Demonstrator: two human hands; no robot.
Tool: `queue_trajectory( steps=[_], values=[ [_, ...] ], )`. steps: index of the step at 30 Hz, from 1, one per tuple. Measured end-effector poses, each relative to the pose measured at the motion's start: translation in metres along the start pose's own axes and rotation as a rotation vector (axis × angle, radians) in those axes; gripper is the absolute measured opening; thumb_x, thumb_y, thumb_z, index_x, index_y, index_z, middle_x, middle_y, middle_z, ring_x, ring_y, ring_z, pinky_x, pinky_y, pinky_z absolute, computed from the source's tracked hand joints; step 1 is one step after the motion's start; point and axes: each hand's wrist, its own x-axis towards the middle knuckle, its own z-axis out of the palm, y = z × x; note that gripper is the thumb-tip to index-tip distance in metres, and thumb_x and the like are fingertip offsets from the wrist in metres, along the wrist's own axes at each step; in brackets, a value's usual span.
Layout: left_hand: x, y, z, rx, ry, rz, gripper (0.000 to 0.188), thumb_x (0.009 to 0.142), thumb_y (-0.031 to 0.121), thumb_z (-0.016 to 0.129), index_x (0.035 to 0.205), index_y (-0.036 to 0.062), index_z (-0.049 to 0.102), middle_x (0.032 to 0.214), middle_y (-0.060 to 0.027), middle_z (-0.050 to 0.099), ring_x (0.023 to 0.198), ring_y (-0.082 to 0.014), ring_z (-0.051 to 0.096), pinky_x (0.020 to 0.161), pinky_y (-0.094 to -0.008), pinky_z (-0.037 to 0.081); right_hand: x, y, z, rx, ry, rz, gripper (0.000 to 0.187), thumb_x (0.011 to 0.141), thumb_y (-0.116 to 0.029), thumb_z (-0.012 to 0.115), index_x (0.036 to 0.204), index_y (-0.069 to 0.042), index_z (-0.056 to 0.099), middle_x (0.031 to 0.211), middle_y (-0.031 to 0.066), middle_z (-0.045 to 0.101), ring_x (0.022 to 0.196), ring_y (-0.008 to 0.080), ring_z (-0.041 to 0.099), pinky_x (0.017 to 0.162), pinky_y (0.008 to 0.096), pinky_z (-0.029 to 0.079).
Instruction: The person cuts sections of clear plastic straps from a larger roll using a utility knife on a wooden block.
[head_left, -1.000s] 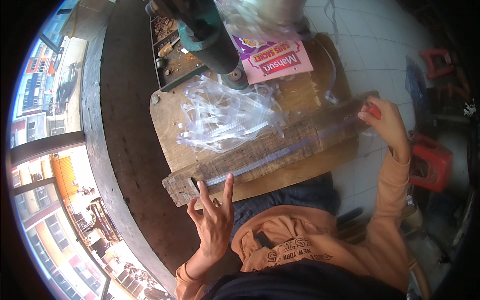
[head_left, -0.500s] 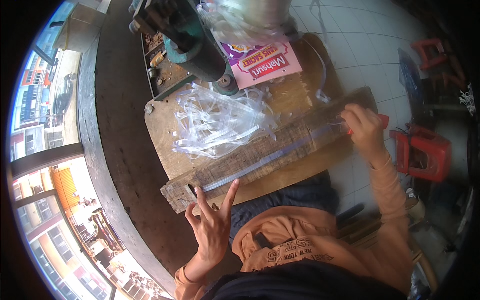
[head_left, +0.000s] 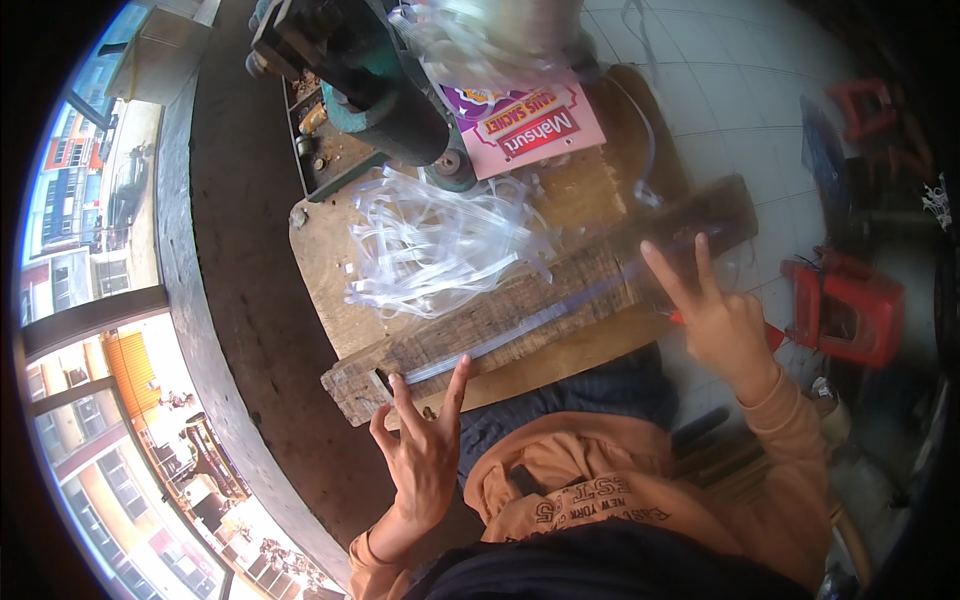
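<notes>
Left hand [head_left: 420,455] and right hand [head_left: 715,315], 2 fingers spread, empty, pin a clear strip [head_left: 520,325] on the rough plank [head_left: 530,300].

A single head-worn fisheye view looks steeply down from close above the person's lap onto the worn wooden work surface [head_left: 560,205], whose straight edges bend toward the dark round rim. The person's forearms enter from the lower edge, the window and street curve along the left, and pale floor tiles [head_left: 720,90] lie at upper right.
</notes>
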Motion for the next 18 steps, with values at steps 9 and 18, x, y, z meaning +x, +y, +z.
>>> queue_trajectory(
  steps=[9,18],
  values=[
    [0.001,0.002,0.002,-0.034,0.010,-0.032,0.080,0.073,-0.001,0.054,0.143,0.0327,0.033,0.108,-0.0311,0.054,0.066,-0.0172,0.056,0.089,-0.0407,0.039,0.001,-0.003,-0.007,0.133,-0.133,-0.004,0.094,0.071,0.009,0.051,0.140,-0.050,0.024,0.121,0.0486,0.034,0.037,0.0157,0.051,0.044,0.0264,0.049],
    [0.002,-0.003,0.000,-0.041,0.029,-0.001,0.081,0.073,-0.002,0.054,0.143,0.0320,0.031,0.107,-0.0312,0.055,0.070,-0.0184,0.057,0.088,-0.0410,0.038,0.003,-0.008,-0.015,-0.066,-0.189,0.010,0.094,0.071,0.006,0.053,0.140,-0.050,0.023,0.124,0.0438,0.039,0.036,0.0128,0.050,0.040,0.0241,0.043]
  ],
)
